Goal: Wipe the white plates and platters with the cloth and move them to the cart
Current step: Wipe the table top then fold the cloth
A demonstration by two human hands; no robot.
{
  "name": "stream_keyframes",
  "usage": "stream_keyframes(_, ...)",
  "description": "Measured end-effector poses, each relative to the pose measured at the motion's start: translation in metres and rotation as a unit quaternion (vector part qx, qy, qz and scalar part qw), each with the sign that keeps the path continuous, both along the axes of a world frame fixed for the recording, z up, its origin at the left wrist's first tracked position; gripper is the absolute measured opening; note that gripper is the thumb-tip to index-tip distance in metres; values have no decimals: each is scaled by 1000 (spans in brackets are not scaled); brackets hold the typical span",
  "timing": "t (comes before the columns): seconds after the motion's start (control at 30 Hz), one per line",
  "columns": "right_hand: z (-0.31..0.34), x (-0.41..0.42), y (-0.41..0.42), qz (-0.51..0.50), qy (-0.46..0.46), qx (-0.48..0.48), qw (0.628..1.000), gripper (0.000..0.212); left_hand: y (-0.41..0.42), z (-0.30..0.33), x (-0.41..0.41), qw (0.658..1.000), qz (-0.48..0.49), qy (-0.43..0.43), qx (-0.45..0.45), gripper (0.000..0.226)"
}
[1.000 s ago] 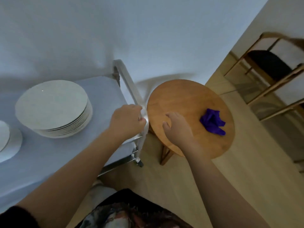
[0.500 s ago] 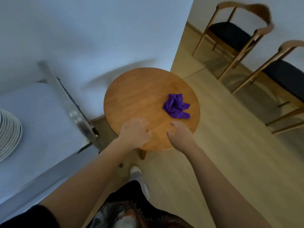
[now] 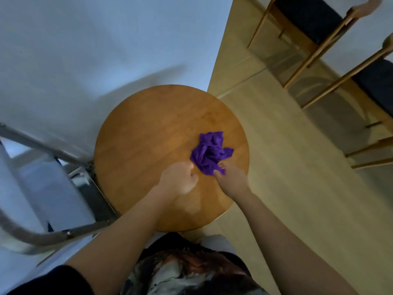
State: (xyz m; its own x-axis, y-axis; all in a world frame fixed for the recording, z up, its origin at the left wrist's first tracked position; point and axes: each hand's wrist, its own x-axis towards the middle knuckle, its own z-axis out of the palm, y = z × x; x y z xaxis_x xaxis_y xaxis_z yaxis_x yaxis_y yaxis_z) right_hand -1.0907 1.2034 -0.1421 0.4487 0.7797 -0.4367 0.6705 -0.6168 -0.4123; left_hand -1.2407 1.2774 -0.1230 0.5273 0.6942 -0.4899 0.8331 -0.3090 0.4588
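Observation:
A crumpled purple cloth [image 3: 209, 153] lies on the right half of a round wooden table [image 3: 148, 133]. My right hand [image 3: 230, 179] pinches the cloth's near edge between thumb and fingers. My left hand [image 3: 179, 179] hovers over the table just left of the cloth with its fingers curled into a loose fist, one knuckle at the cloth's edge. I cannot see any cloth inside it. The cart [image 3: 32, 237], a metal tube frame with a pale top, stands at the left edge. No plates or platters are in view.
Two wooden chairs with dark seats, one at the back [image 3: 308, 15] and one nearer [image 3: 376, 81], stand on the pale wood floor at the upper right. A light wall [image 3: 85, 50] runs behind the table and the cart.
My view swung right, so the stacked plates left the frame. My left hand let go of the cart's handle, and both hands moved across the table to the cloth.

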Motion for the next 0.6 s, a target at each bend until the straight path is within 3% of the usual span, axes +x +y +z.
stream_keyframes(0.13,-36,27,34,27,26,-8,999,40,5,-16,17,998,42,31,-39,42)
stream_keyframes(0.3,-73,51,71,96,3,-17,995,36,9,-29,41,981,160,77,-79,38)
stream_keyframes(0.4,-89,62,87,144,-22,-32,989,45,10,-36,57,971,204,83,-97,39)
stream_keyframes(0.6,-104,72,106,231,-72,-48,969,22,-2,-44,65,947,289,62,-123,42)
